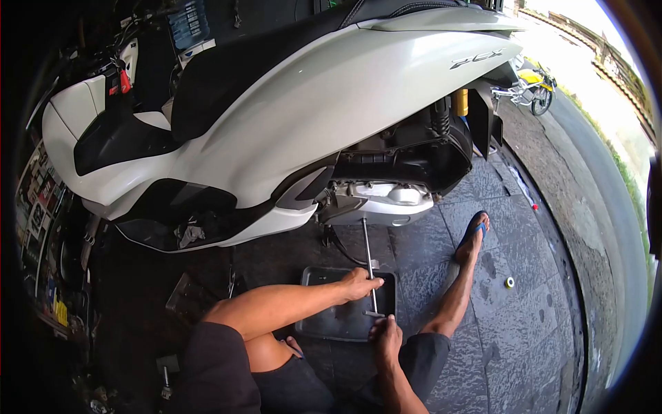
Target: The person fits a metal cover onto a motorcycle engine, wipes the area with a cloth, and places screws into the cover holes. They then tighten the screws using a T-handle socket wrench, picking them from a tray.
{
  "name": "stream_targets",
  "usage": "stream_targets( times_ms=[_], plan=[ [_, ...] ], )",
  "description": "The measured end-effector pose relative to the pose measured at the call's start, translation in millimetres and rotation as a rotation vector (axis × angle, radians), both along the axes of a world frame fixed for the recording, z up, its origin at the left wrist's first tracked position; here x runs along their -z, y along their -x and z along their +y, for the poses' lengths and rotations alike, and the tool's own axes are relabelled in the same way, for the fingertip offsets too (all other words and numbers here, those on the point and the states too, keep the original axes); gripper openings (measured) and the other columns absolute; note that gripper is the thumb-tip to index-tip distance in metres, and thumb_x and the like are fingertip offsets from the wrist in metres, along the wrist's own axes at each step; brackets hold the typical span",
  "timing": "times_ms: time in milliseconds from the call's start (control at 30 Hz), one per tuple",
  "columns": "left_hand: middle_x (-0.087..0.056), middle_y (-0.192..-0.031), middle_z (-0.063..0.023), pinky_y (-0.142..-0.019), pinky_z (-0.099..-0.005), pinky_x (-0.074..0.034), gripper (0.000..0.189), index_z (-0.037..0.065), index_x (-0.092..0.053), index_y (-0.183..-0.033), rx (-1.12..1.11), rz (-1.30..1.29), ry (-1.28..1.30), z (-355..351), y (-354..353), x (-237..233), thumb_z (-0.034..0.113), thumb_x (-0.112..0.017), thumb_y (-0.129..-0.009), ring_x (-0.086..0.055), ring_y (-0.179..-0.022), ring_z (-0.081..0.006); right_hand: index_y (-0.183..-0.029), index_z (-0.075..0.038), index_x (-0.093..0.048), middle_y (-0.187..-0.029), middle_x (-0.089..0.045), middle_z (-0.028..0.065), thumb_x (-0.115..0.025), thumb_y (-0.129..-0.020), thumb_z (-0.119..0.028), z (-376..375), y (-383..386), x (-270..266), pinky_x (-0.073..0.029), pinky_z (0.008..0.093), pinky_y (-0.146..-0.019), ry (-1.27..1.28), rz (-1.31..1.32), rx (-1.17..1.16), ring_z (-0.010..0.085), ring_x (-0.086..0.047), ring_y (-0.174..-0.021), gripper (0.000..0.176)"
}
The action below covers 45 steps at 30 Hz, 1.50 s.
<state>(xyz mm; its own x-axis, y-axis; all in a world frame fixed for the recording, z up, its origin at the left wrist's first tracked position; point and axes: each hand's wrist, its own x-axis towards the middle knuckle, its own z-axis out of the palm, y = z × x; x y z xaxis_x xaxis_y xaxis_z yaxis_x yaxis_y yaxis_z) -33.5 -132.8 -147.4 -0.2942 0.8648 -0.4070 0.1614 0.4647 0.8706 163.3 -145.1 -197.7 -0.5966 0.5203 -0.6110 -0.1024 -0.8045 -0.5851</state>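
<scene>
A long T-handle wrench (368, 248) reaches from the underside of the scooter's silver engine cover (396, 207) down toward me. My left hand (358, 284) is closed around its shaft, partway along. Close to the right end of the wrench's crossbar, my right hand (387, 338) has its fingers curled in; whether they grip the bar or something small is hidden. Beneath both hands lies a black tray (324, 328) on the floor. The white scooter (289, 124) stands in front of me, its side facing me.
A small round roll (509, 282) lies on the dark tiled floor (517, 234) at right. My sandalled foot (474, 231) rests near the rear of the scooter. Another dark container (189, 297) sits at left. Beyond the shop's edge, a yellow motorcycle (531, 84) stands by the road.
</scene>
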Motion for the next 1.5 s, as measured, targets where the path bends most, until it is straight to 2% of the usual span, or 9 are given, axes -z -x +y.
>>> stream_targets(
  times_ms=[67, 100, 200, 400, 467, 667, 733, 967, 1500],
  plan=[
    [-0.061, -0.066, -0.0055, -0.057, -0.0308, -0.045, 0.040, 0.002, -0.067, -0.079, -0.003, 0.001, 0.005, 3.4, -1.1, 6.0, 0.040, -0.062, -0.091, -0.057, -0.061, -0.0138, -0.105, 0.004, -0.055, -0.086, -0.061, 0.0131, -0.062, -0.091, -0.023, -8.2, 1.7, -17.6, -0.050, 0.0355, -0.069, -1.007, -0.396, 0.198, 0.0267, -0.061, -0.077, 0.031],
    [-0.062, -0.067, -0.0068, -0.058, -0.0321, -0.046, 0.040, 0.002, -0.067, -0.080, -0.012, 0.011, 0.005, 5.8, 0.2, 7.7, 0.041, -0.062, -0.090, -0.060, -0.062, -0.0154, -0.123, 0.006, -0.047, -0.107, -0.058, 0.0185, -0.069, -0.078, -0.009, -5.2, 0.5, -19.0, -0.047, 0.0413, -0.085, -1.402, -0.578, 0.096, 0.0320, -0.058, -0.096, 0.052],
    [-0.063, -0.068, -0.0074, -0.059, -0.0327, -0.047, 0.042, 0.002, -0.068, -0.082, -0.065, -0.022, 0.011, 11.6, -2.0, 21.8, 0.042, -0.060, -0.091, -0.060, -0.063, -0.0162, -0.135, 0.002, -0.041, -0.113, -0.055, 0.0210, -0.071, -0.074, -0.011, 1.8, 19.7, -45.0, -0.044, 0.0437, -0.090, -1.630, -0.607, -0.061, 0.0352, -0.055, -0.103, 0.070],
    [-0.062, -0.069, -0.0063, -0.060, -0.0328, -0.046, 0.042, 0.003, -0.067, -0.082, -0.073, 0.020, 0.031, 9.5, -0.8, 4.3, 0.042, -0.058, -0.093, -0.058, -0.065, -0.0152, -0.132, 0.008, -0.042, -0.102, -0.063, 0.0118, -0.065, -0.092, -0.033, 14.2, 56.9, -22.0, -0.050, 0.0374, -0.083, -0.938, -0.145, 0.216, 0.0227, -0.063, -0.087, 0.062],
    [-0.060, -0.066, -0.0037, -0.058, -0.0309, -0.044, 0.040, 0.003, -0.067, -0.081, -0.090, 0.050, 0.096, 9.9, 0.9, 6.4, 0.041, -0.058, -0.093, -0.056, -0.063, -0.0135, -0.125, 0.007, -0.049, -0.099, -0.063, 0.0092, -0.059, -0.096, -0.034, 6.0, 58.8, -19.6, -0.051, 0.0324, -0.082, -0.223, 0.283, 0.384, 0.0171, -0.062, -0.084, 0.051],
    [-0.065, -0.086, -0.0180, -0.074, -0.0434, -0.050, 0.043, -0.001, -0.064, -0.090, -0.117, 0.352, 0.068, 18.2, 1.2, 5.4, 0.042, -0.057, -0.092, -0.065, -0.081, -0.0328, -0.118, 0.005, -0.053, -0.091, -0.062, 0.0072, -0.053, -0.099, -0.031, 16.8, 51.7, -19.3, -0.051, 0.0312, -0.080, -0.391, 0.134, 0.216, 0.0163, -0.062, -0.080, 0.041],
    [-0.062, -0.100, -0.0229, -0.082, -0.0450, -0.050, 0.049, -0.003, -0.059, -0.099, -0.389, 0.701, -0.360, 21.0, -15.7, -7.6, 0.046, -0.053, -0.094, -0.063, -0.092, -0.0382, -0.116, 0.004, -0.053, -0.087, -0.061, 0.0053, -0.055, -0.098, -0.025, 14.8, 59.2, -19.0, -0.048, 0.0264, -0.078, -0.473, 0.088, 0.238, 0.0119, -0.059, -0.079, 0.035],
    [-0.058, -0.093, -0.0128, -0.080, -0.0399, -0.046, 0.055, 0.001, -0.060, -0.094, 0.441, 0.762, -0.855, 19.7, -90.6, -85.4, 0.055, -0.051, -0.093, -0.059, -0.086, -0.0294, -0.133, -0.005, -0.044, -0.105, -0.055, 0.0018, -0.060, -0.095, -0.026, 0.5, 59.5, -24.5, -0.047, 0.0316, -0.088, -0.219, 0.408, 0.312, 0.0148, -0.057, -0.098, 0.046],
    [-0.054, -0.075, -0.0098, -0.072, -0.0382, -0.041, 0.059, 0.003, -0.060, -0.080, 0.647, 0.892, -0.694, 55.1, -112.7, -76.9, 0.060, -0.050, -0.091, -0.052, -0.074, -0.0259, -0.141, -0.016, -0.035, -0.115, -0.050, -0.0027, -0.065, -0.093, -0.028, -19.8, 50.2, -27.9, -0.047, 0.0330, -0.090, -0.149, 0.622, 0.357, 0.0118, -0.053, -0.104, 0.058]
  ],
)
